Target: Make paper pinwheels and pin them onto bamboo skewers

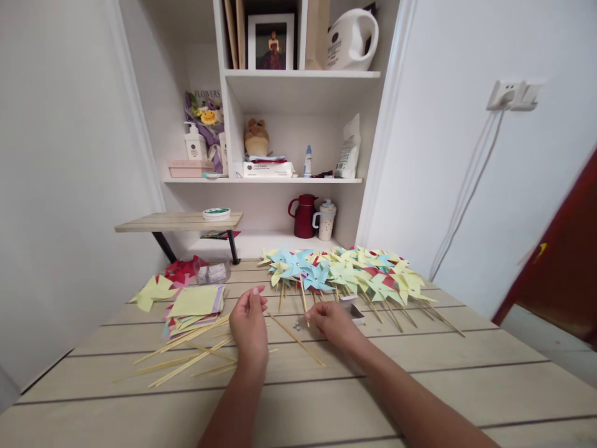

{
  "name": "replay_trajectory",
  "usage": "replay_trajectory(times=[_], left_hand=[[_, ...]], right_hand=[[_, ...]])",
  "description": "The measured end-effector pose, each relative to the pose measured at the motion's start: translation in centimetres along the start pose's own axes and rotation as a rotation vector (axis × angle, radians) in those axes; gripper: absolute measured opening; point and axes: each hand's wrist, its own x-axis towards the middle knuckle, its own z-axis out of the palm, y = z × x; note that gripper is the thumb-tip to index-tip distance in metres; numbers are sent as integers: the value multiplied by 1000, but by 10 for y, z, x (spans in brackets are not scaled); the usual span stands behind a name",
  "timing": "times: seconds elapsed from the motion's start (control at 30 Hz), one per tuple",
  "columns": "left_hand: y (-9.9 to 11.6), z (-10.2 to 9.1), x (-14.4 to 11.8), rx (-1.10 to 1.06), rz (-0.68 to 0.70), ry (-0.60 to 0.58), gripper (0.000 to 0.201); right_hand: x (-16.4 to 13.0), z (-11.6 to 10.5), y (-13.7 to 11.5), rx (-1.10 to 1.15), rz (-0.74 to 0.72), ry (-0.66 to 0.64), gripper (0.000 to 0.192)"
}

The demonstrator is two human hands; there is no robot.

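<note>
My right hand [332, 320] pinches the lower end of a wooden stick [303, 294]; a light blue paper pinwheel [295, 264] is at its top. My left hand [250, 320] hovers to the left, fingers loosely bent and slightly apart, with nothing visible in it. Between my hands a loose stick [298, 340] lies slanted on the table, beside a few tiny silvery pieces [297, 326]. Just behind my right hand a small open box [357, 316] is partly hidden. Many finished pinwheels [345, 274] in yellow, blue and red lie spread behind it.
Left of my hands are loose sticks [180, 361], a stack of coloured paper squares [196, 303], a yellow paper shape [153, 292] and a clear container [213, 272]. A small raised shelf [177, 222] stands behind. Beyond are a red jug [305, 218] and a cup [327, 221].
</note>
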Motion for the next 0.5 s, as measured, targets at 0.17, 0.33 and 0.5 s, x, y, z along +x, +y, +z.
replay_trajectory(times=[0.17, 0.33, 0.5], left_hand=[[-4, 2, 1, -51, -49, 20, 41], [-12, -1, 10, -285, -319, 150, 16], [-16, -4, 14, -348, -506, 213, 9]], right_hand=[[15, -2, 0, 27, 99, -78, 22], [19, -3, -9, 38, 83, -103, 23], [27, 1, -7, 47, 84, -98, 25]])
